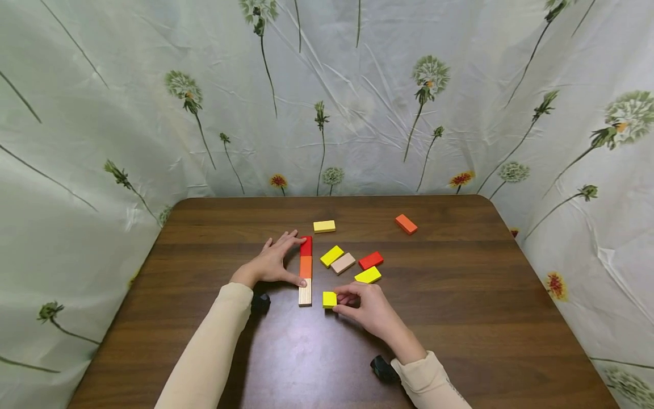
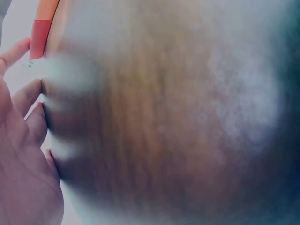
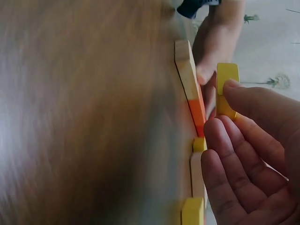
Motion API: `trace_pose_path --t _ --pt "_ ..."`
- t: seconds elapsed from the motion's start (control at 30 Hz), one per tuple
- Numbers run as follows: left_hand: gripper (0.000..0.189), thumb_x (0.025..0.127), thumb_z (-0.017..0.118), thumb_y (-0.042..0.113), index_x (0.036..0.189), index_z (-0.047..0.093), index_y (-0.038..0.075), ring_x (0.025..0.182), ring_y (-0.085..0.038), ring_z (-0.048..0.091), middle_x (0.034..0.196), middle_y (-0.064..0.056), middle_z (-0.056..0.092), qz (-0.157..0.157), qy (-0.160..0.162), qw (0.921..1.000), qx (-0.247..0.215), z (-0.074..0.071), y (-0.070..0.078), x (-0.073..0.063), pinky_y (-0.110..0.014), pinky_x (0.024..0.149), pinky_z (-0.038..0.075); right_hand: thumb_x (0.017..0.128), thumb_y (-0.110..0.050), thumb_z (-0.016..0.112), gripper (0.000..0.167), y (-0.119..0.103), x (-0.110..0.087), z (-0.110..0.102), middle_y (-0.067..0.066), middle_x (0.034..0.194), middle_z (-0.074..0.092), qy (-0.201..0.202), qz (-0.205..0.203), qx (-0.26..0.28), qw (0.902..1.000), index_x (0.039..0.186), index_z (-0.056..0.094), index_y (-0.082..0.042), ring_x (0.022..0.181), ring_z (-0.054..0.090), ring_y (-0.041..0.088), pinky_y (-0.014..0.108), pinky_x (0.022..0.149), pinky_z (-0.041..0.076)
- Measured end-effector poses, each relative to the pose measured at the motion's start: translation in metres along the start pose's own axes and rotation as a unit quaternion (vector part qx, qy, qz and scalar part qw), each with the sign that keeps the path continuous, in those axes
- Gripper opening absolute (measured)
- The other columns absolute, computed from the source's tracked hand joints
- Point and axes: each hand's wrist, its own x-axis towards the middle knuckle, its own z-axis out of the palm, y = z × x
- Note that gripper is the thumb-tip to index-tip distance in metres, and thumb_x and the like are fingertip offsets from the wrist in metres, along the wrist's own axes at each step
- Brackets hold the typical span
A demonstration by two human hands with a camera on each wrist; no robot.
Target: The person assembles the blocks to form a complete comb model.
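The person's right grip (image 1: 370, 307) is narrow, thumb and fingers pinching a yellow block (image 1: 329, 300) held above the bench (image 1: 460, 318). The left grip (image 1: 273, 262) is spread wide along a straight row to the left of the right grip: a fingertip touches the red end block (image 1: 306, 246), the thumb touches the plain wooden block (image 1: 305, 294), and an orange block (image 1: 305, 267) lies between. The held piece is just right of the row, apart from it. Just beyond the right grip lie a loose yellow block (image 1: 368, 275) and a loose red block (image 1: 370, 261); a pale yellow block (image 1: 324, 226) lies farther beyond.
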Motion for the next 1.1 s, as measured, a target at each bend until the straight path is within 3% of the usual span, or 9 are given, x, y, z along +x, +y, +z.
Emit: trace_pose_path --t 0.37,0.67,1.1 --pt "0.113 0.073 0.096 0.058 0.163 0.042 0.019 0.169 -0.042 0.011 0.181 -0.015 0.017 0.001 0.003 1.0000 -0.004 0.001 -0.002 0.001 -0.074 0.131 0.000 0.089 -0.008 0.088 0.027 -0.011 0.005 0.021 0.001 0.099 0.075 -0.027 -0.010 -0.026 0.9992 0.114 0.080 -0.003 0.085 0.071 0.012 0.023 0.080 0.062" --pt "0.113 0.072 0.095 0.060 0.164 0.041 0.020 0.169 -0.040 0.010 0.182 -0.013 0.016 0.000 0.001 1.0000 -0.001 0.002 -0.004 0.002 -0.072 0.131 -0.001 0.087 -0.004 0.088 0.026 -0.014 0.005 0.034 0.007 0.097 0.076 -0.022 -0.022 -0.028 0.9991 0.112 0.080 0.001 0.084 0.074 0.018 0.024 0.075 0.063" --pt "0.113 0.072 0.095 0.060 0.163 0.042 0.019 0.169 -0.040 0.010 0.181 -0.013 0.017 -0.001 0.002 1.0000 0.000 0.002 -0.003 0.001 -0.072 0.131 -0.001 0.084 0.000 0.088 0.027 -0.019 0.007 0.046 0.009 0.092 0.076 0.002 -0.015 -0.018 0.9997 0.110 0.080 0.005 0.077 0.071 0.010 0.018 0.072 0.061"
